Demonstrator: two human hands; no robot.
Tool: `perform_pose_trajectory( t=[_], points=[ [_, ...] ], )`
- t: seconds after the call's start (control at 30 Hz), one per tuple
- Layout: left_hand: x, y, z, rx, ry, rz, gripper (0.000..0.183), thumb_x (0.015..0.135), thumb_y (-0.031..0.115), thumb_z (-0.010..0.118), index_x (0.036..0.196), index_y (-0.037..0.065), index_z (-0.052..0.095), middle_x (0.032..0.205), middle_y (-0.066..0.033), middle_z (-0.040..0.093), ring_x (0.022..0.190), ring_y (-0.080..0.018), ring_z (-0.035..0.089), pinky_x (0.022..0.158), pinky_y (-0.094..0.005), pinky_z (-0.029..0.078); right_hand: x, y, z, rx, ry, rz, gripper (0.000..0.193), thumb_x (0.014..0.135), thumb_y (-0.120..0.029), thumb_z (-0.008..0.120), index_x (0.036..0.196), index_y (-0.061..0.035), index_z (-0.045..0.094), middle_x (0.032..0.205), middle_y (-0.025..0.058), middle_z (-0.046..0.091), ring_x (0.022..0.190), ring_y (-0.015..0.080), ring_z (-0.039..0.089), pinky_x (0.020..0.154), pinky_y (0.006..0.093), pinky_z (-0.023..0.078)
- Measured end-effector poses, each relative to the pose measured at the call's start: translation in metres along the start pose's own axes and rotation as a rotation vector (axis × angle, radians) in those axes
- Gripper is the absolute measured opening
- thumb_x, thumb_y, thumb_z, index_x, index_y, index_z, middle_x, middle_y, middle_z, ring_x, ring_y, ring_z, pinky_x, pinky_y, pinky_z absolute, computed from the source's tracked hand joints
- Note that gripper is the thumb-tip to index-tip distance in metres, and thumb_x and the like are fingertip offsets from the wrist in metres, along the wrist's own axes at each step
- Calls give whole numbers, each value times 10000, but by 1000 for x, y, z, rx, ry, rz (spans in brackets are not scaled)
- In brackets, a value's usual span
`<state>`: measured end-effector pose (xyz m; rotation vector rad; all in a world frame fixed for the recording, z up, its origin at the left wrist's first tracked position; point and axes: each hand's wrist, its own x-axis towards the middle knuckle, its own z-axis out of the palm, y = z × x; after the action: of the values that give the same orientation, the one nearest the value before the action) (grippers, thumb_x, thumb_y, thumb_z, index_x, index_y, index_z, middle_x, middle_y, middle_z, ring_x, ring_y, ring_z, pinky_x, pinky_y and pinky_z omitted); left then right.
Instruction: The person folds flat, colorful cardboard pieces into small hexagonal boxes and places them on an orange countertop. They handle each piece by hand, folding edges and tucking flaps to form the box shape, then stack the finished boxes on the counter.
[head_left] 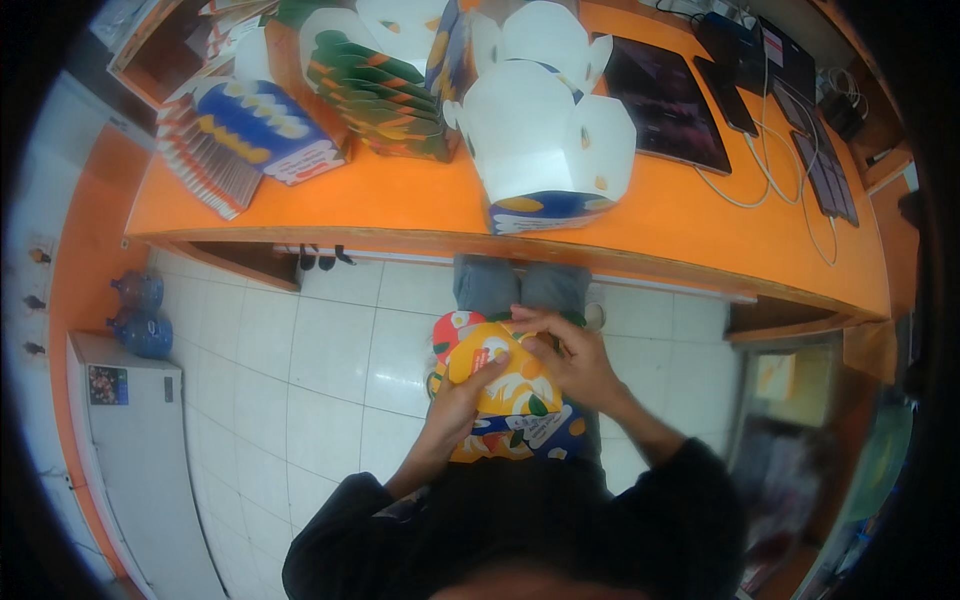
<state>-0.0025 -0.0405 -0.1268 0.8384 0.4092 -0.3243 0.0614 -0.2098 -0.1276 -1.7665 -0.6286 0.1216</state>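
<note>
Fingers of the left hand (458, 403) and right hand (583, 370) grasp a yellow carton (515, 392), printed white and green, below the surface's (660, 215) near edge.

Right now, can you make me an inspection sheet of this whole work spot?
Surface: orange desk, crowded on top.
Job's things: yellow printed carton, held in front of the desk.
Clutter: open white-lined boxes, stacked green cartons, dark tablet.
Hands: left hand grips the yellow carton; right hand has bent fingers at its upper part.
Cables: white cable looping beside the tablet.
Surroundings: tiled floor, blue water jugs, pale cabinet.
</note>
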Motion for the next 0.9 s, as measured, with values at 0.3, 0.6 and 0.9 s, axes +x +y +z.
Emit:
perform_pose_trajectory(
  t=[0.3, 0.6, 0.9],
  points=[
    [2, 2, 2, -33, 3, -64, 371, 883, 110, 639, 1211, 9, 499, 1123, -110, 599, 1024, -205, 614, 847, -304, 516, 12, 6, -19, 272, -206, 188, 200, 940, -122, 540, 1108, -25, 589, 1162, 97, 638, 1153, 226, 570, 933, 313, 473],
    [12, 4, 13, 99, -45, 56, 344, 878, 113, 647, 1179, 0, 524, 1086, -110, 619, 991, -200, 628, 841, -283, 513, 18, 11, -33, 569, -150, 418, 256, 948, -176, 553, 1149, -21, 590, 1115, 102, 645, 1044, 134, 592, 867, 249, 475],
    [23, 5, 20, 36, 49, 67, 319, 870, 150, 660, 1132, 10, 542, 1032, -95, 627, 953, -189, 632, 811, -271, 511, 9, 15, -20, 296, 10, 387, 270, 915, -233, 616, 1052, -13, 689, 953, 71, 701, 829, 67, 623, 707, 199, 501]
  ],
)
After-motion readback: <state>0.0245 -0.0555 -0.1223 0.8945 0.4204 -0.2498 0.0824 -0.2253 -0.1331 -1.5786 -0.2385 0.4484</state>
